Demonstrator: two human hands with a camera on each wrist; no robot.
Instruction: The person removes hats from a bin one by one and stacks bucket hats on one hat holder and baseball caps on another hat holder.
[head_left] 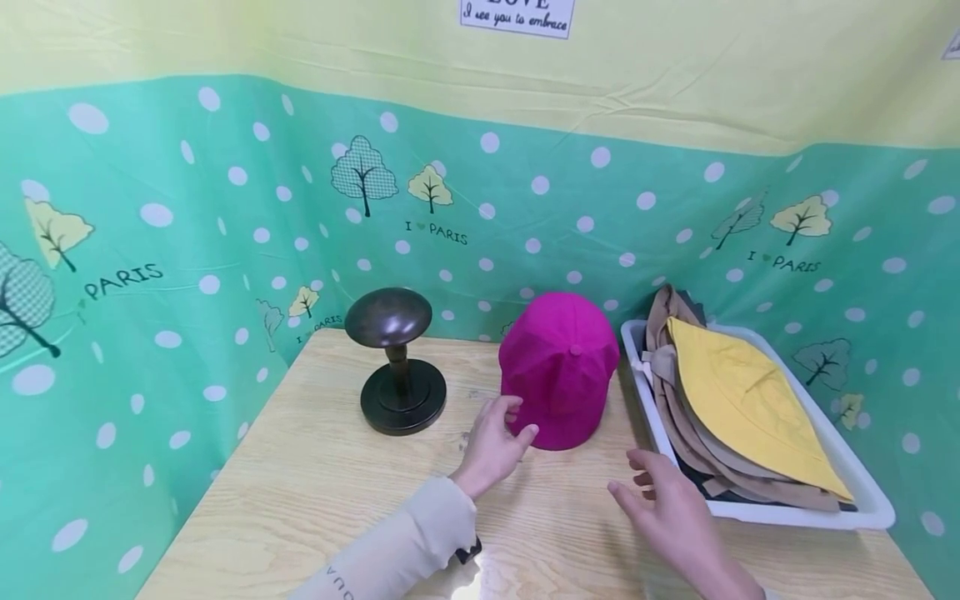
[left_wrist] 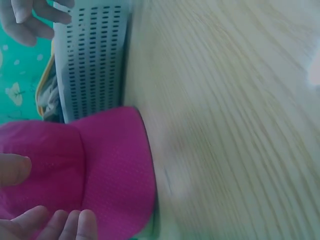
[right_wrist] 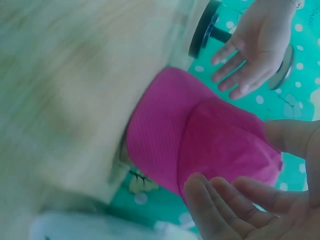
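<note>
As the desk [head_left: 300, 508] holds up the cap [head_left: 561, 367], the tray [head_left: 795, 516] just right of the cap could get bumped by a wide-swinging right hand [head_left: 675, 512], and the piled hats [head_left: 742, 408] might slide. The cap looks soft, so a hard squeeze could dent it. The stand [head_left: 397, 367], left of the cap, might tip if the left hand [head_left: 491, 446] knocks it. That hand is at the cap's left front, fingers loosely bent, gripping nothing; I can't tell if it touches. The right hand, empty too, is in front and right of the cap, fingers relaxed.
</note>
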